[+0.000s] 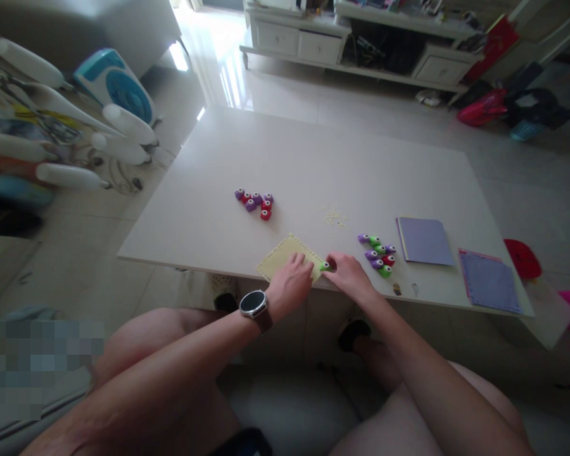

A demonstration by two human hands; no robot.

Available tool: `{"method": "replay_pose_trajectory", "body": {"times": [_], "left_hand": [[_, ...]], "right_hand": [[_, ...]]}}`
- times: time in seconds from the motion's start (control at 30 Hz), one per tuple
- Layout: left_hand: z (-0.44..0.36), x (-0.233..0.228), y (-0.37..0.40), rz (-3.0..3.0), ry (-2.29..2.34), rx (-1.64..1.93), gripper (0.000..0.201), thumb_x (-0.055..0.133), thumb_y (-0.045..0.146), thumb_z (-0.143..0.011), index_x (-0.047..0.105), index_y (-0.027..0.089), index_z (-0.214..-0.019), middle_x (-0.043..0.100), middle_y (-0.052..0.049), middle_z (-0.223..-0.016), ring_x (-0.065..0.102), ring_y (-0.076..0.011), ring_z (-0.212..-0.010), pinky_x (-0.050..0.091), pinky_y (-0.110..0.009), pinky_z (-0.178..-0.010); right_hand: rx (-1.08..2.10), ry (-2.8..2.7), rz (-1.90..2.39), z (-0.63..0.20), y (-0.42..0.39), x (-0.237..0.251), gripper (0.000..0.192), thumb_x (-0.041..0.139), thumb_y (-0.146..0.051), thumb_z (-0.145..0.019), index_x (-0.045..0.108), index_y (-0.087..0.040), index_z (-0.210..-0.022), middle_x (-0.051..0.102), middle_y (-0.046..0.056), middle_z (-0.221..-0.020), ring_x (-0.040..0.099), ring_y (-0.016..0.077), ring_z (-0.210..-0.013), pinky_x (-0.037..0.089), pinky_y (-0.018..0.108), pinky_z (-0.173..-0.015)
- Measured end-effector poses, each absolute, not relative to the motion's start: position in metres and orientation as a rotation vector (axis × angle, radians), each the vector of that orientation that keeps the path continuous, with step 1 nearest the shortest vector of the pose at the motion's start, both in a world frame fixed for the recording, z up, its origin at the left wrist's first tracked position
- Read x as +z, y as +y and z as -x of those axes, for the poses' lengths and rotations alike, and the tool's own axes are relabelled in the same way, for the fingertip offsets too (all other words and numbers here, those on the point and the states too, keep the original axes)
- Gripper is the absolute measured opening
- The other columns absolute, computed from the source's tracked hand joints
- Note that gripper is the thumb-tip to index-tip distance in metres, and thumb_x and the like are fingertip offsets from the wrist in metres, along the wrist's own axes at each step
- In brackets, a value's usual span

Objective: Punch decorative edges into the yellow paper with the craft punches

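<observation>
A yellow sheet of paper (278, 256) with small cut-outs along its edges lies at the table's near edge, turned cornerwise. My left hand (292, 278), with a watch (254, 305) on the wrist, rests on the sheet and holds it, fingers bent. At the sheet's right-hand edge my right hand (346, 273) grips a small green craft punch (325, 266). Whether the paper sits inside the punch's slot I cannot tell. Several purple, green and red punches (377, 254) stand to the right of that hand. Another group of purple and red punches (256, 200) stands farther left.
Tiny yellow paper bits (335, 218) lie scattered beyond the sheet. On the right are a stack of purple paper (425, 240) and purple sheets with punched edges (491, 282). A small yellow-brown figure (397, 289) lies near the front edge of the white table (313, 152).
</observation>
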State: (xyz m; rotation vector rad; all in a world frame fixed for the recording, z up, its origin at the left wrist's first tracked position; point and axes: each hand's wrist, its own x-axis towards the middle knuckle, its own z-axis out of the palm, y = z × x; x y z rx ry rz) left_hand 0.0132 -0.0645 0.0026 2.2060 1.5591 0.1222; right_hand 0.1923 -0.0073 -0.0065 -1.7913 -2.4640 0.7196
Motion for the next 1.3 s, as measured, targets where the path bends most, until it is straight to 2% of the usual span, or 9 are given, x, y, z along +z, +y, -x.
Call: {"method": "replay_pose_trajectory", "body": {"times": [0.1, 0.2, 0.27, 0.47, 0.57, 0.83, 1.03, 1.3], "left_hand": [[-0.006, 0.002, -0.06, -2.22, 1.569, 0.093, 0.031, 0.056, 0.016, -0.092, 0.059, 0.02, -0.123, 0.053, -0.013, -0.142, 0.047, -0.0273, -0.132, 0.05, -0.041, -0.099], [0.0, -0.001, -0.056, -2.236, 1.549, 0.025, 0.05, 0.065, 0.017, -0.088, 0.054, 0.027, -0.136, 0.041, -0.01, -0.158, 0.034, -0.0311, -0.147, 0.039, -0.053, -0.114], [0.002, -0.003, -0.055, -2.213, 1.541, -0.032, 0.059, 0.069, 0.019, -0.086, 0.051, 0.03, -0.142, 0.036, -0.01, -0.162, 0.027, -0.0343, -0.152, 0.033, -0.06, -0.116], [-0.004, -0.006, -0.063, -2.145, 1.569, -0.111, 0.076, 0.073, 0.024, -0.085, 0.039, 0.032, -0.153, 0.03, -0.01, -0.166, 0.026, -0.0358, -0.152, 0.046, -0.052, -0.106], [-0.009, -0.005, -0.065, -2.137, 1.604, -0.156, 0.075, 0.07, 0.03, -0.088, 0.036, 0.032, -0.155, 0.03, -0.01, -0.167, 0.029, -0.0359, -0.151, 0.047, -0.051, -0.102], [-0.012, -0.006, -0.07, -2.189, 1.632, -0.115, 0.065, 0.062, 0.039, -0.093, 0.039, 0.029, -0.154, 0.039, -0.012, -0.16, 0.042, -0.034, -0.138, 0.038, -0.051, -0.109], [-0.014, -0.009, -0.074, -2.221, 1.645, -0.077, 0.064, 0.057, 0.042, -0.095, 0.038, 0.026, -0.155, 0.048, -0.014, -0.151, 0.036, -0.0345, -0.141, 0.035, -0.056, -0.112], [-0.017, -0.01, -0.075, -2.207, 1.679, -0.108, 0.064, 0.056, 0.041, -0.096, 0.037, 0.027, -0.156, 0.043, -0.011, -0.157, 0.036, -0.0334, -0.143, 0.037, -0.054, -0.112]], "right_hand": [[0.726, -2.474, 1.769, -0.193, -0.007, -0.007, 0.006, 0.069, -0.021, -0.08, 0.064, -0.021, -0.083, 0.069, 0.002, -0.085, 0.058, 0.0171, -0.078, 0.036, 0.027, -0.068], [0.731, -2.479, 1.76, -0.193, -0.007, -0.008, 0.008, 0.071, -0.02, -0.08, 0.064, -0.021, -0.083, 0.069, 0.002, -0.086, 0.058, 0.017, -0.079, 0.037, 0.027, -0.069], [0.733, -2.481, 1.759, -0.194, -0.007, -0.01, 0.01, 0.072, -0.021, -0.079, 0.064, -0.021, -0.085, 0.068, 0.002, -0.087, 0.058, 0.017, -0.08, 0.037, 0.027, -0.069], [0.757, -2.455, 1.72, -0.196, -0.006, -0.014, 0.011, 0.071, -0.017, -0.08, 0.065, -0.02, -0.089, 0.068, 0.003, -0.092, 0.059, 0.017, -0.084, 0.04, 0.026, -0.073], [0.76, -2.443, 1.683, -0.197, -0.006, -0.015, 0.013, 0.069, -0.014, -0.081, 0.066, -0.02, -0.092, 0.067, 0.003, -0.095, 0.059, 0.0167, -0.085, 0.041, 0.026, -0.076], [0.787, -2.379, 1.668, -0.199, -0.001, -0.018, 0.013, 0.068, -0.012, -0.08, 0.068, -0.019, -0.091, 0.065, 0.004, -0.092, 0.06, 0.0172, -0.088, 0.043, 0.027, -0.08], [0.756, -2.362, 1.663, -0.198, 0.001, -0.019, 0.021, 0.063, -0.008, -0.076, 0.071, -0.018, -0.093, 0.066, 0.005, -0.093, 0.06, 0.0183, -0.088, 0.045, 0.027, -0.081], [0.733, -2.313, 1.606, -0.198, 0.003, -0.023, 0.02, 0.062, -0.008, -0.08, 0.072, -0.018, -0.094, 0.067, 0.006, -0.093, 0.062, 0.0191, -0.086, 0.047, 0.029, -0.082]]}}
